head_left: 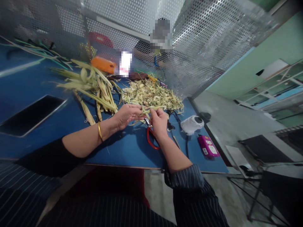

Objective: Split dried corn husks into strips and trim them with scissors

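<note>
A thin, pale green strip that looks like corn husk [153, 109] stretches between my two hands. My left hand [129, 115], with a gold bangle at its wrist, pinches the strip's left part. Thumb and fingers of my right hand [159, 119] are closed on it further right. Red-handled scissors [149, 141] show under my right hand, blades pointing up between the hands; whether that hand also grips them I cannot tell. Just beyond lies a heap of shredded husk [151, 93]. Longer whole husks [104, 91] are bunched to the left.
The blue table [127, 151] carries a white thread cone [191, 125] and a magenta box [208, 147] at right. A dark rectangular panel [32, 115] is at left. An orange pouch [103, 65] lies near the perforated metal screen [199, 47]; a person is behind it.
</note>
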Demonstrator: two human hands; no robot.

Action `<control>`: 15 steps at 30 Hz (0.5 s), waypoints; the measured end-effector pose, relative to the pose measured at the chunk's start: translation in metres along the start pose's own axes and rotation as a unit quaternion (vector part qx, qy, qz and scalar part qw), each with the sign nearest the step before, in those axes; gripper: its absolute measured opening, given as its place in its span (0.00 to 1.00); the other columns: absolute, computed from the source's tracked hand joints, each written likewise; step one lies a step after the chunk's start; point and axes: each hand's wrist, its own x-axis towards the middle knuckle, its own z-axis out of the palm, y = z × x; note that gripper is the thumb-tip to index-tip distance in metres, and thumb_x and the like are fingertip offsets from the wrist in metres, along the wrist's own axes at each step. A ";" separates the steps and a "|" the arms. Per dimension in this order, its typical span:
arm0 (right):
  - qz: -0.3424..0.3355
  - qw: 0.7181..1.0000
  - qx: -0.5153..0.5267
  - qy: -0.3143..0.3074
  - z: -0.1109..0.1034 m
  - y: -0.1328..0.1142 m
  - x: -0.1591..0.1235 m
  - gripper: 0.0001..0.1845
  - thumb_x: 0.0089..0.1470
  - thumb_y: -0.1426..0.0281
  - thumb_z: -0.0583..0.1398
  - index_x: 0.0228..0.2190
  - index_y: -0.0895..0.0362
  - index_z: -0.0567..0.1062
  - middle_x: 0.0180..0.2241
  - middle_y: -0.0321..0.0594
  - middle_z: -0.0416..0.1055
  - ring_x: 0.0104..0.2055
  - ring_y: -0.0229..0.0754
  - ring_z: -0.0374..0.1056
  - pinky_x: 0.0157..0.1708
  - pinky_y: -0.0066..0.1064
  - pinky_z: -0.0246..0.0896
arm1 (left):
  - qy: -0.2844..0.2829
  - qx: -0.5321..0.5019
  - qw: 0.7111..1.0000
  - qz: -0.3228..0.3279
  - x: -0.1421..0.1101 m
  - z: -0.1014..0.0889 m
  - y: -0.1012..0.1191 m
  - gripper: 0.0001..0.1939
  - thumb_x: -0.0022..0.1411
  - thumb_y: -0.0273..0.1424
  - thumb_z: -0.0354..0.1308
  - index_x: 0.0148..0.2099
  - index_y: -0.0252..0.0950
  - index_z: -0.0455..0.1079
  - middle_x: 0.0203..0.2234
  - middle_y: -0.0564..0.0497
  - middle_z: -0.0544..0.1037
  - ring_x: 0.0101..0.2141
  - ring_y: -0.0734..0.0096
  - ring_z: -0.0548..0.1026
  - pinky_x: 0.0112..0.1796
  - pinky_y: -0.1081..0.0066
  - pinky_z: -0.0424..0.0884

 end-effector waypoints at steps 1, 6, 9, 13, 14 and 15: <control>0.001 1.000 -0.002 0.000 0.000 0.001 0.001 0.18 0.50 0.58 0.61 0.20 0.53 0.60 0.13 0.24 0.54 0.13 0.30 0.50 0.14 0.27 0.47 | 0.009 0.005 1.000 0.004 0.000 0.000 0.000 0.11 0.48 0.23 0.64 0.37 0.28 0.78 0.31 0.44 0.81 0.34 0.67 0.80 0.41 0.69 0.75; -0.001 1.000 0.008 0.001 0.000 0.002 0.002 0.18 0.50 0.60 0.61 0.19 0.53 0.60 0.12 0.24 0.54 0.13 0.30 0.50 0.14 0.27 0.46 | 0.020 0.020 0.999 0.022 -0.001 0.003 -0.003 0.11 0.46 0.25 0.69 0.35 0.29 0.78 0.32 0.45 0.80 0.34 0.71 0.79 0.42 0.69 0.74; 0.001 1.000 0.020 -0.006 0.001 0.000 0.001 0.18 0.50 0.61 0.61 0.18 0.53 0.61 0.12 0.24 0.56 0.12 0.30 0.51 0.13 0.26 0.47 | 0.034 0.029 0.999 0.027 -0.001 0.004 -0.005 0.13 0.43 0.28 0.71 0.35 0.30 0.78 0.31 0.47 0.80 0.32 0.73 0.78 0.41 0.71 0.74; 0.016 0.999 0.039 -0.018 0.004 -0.002 -0.002 0.17 0.50 0.62 0.61 0.19 0.54 0.61 0.12 0.23 0.56 0.12 0.30 0.55 0.14 0.26 0.51 | 0.093 0.040 0.995 0.024 0.002 0.005 -0.007 0.15 0.41 0.30 0.73 0.32 0.29 0.77 0.28 0.49 0.79 0.28 0.74 0.77 0.34 0.74 0.73; 0.021 0.999 0.044 -0.021 0.004 -0.003 -0.002 0.17 0.50 0.62 0.62 0.19 0.54 0.61 0.12 0.23 0.56 0.12 0.31 0.57 0.14 0.25 0.52 | 0.104 0.044 0.993 0.028 0.002 0.005 -0.008 0.14 0.41 0.30 0.73 0.31 0.29 0.77 0.27 0.49 0.78 0.28 0.74 0.76 0.30 0.75 0.72; 0.027 0.998 0.049 -0.025 0.004 -0.003 -0.003 0.17 0.50 0.62 0.62 0.19 0.54 0.61 0.12 0.23 0.56 0.12 0.31 0.58 0.14 0.25 0.52 | 0.112 0.049 0.992 0.032 0.004 0.004 -0.009 0.14 0.41 0.31 0.73 0.31 0.30 0.77 0.26 0.49 0.78 0.27 0.74 0.76 0.27 0.76 0.70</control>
